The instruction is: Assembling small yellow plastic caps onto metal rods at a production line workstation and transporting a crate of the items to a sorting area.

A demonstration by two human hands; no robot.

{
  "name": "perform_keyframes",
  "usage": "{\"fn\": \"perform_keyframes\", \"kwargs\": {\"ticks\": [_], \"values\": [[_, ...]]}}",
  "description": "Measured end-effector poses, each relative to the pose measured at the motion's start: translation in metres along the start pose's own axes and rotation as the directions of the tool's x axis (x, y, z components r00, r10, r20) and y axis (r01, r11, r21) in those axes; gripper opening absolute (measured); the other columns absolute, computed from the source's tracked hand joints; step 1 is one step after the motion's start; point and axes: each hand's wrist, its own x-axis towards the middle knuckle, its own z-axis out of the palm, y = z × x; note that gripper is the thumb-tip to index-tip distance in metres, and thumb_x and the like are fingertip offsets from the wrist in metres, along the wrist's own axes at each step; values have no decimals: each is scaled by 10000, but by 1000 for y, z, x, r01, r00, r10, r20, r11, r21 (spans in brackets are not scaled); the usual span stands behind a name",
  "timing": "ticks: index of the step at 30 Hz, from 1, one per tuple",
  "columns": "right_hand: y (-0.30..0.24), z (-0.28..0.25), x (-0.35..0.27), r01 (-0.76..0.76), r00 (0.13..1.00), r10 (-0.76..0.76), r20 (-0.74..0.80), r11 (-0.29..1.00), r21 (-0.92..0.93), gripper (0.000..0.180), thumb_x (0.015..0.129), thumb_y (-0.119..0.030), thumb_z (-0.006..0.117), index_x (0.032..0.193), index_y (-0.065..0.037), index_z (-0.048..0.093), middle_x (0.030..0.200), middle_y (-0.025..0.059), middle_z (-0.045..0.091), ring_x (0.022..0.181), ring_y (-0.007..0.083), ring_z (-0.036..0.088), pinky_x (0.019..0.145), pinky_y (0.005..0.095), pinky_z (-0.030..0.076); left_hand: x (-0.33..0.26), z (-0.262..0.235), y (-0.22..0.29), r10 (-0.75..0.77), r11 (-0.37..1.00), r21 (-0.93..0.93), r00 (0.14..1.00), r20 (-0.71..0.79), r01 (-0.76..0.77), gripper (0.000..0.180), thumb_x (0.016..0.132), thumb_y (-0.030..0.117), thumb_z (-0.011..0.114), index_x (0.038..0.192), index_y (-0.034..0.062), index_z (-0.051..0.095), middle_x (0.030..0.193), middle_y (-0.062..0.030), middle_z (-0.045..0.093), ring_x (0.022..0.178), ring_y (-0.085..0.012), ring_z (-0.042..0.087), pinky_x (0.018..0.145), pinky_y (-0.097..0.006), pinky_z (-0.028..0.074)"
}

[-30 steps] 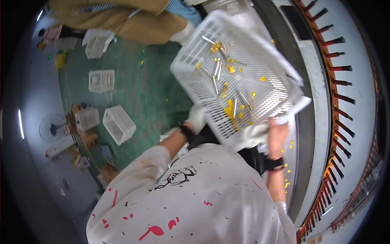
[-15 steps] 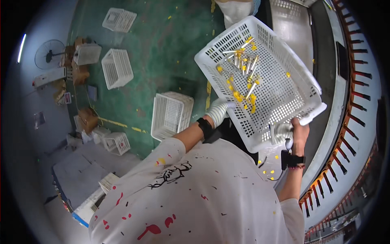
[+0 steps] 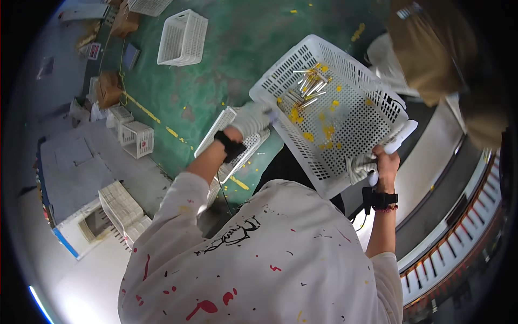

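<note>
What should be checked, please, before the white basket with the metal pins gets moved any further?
1. Left hand gripping the white basket rim: ok.
2. Right hand gripping the opposite rim: ok.
3. Metal pins and yellow bits inside the walls: ok.
4. Basket level: not ok, tilted.
5. Clearance from the other person beside the basket: not ok, close.
6. Green floor directly beneath free: cannot tell.

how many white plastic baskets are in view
6 at least: white plastic basket held in both hands; one under the left hand; one on the green floor at top; one at the top edge; two small ones at left. More may be hidden.
</note>
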Motion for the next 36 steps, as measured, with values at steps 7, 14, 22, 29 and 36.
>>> {"fn": "perform_keyframes", "kwargs": {"ticks": [7,14,22,29,36], "values": [[-80,21,58,226,940,-198,278,971,-72,196,690,-146,626,787,24,638,714,-4,598,659,108,516,607,290,435,175,-66,-41,197,912,403,945,-262,-78,414,843,285,541,1214,102,541,1221,-215,526,1093,-343,526,900,-402,421],[-166,69,134,175,937,-174,303,984,23,367,673,-79,580,1015,55,573,872,39,609,754,148,545,697,276,451,249,-100,-17,-91,967,160,860,-502,196,300,812,240,504,1029,57,602,989,-235,620,937,-379,601,800,-445,470],[-286,154,302,140,963,-146,227,989,43,342,676,-58,592,991,73,567,885,88,634,750,179,584,698,303,464,318,-248,13,240,844,528,816,-525,92,317,788,139,531,1091,66,590,1127,-203,579,1018,-345,577,860,-398,470],[-364,191,402,2,993,-21,116,988,156,343,692,-144,583,935,97,562,852,91,610,702,195,574,643,309,449,293,-353,49,-9,998,-46,672,-741,-37,329,833,172,559,1153,94,567,1069,-176,612,967,-322,597,826,-388,477],[-453,234,558,-73,996,76,-36,995,67,395,687,-187,661,943,104,590,868,112,619,707,205,585,621,348,465,394,-448,7,-191,981,-151,735,-651,122,272,844,226,541,1057,76,619,999,-165,642,930,-320,613,812,-382,483]]}}
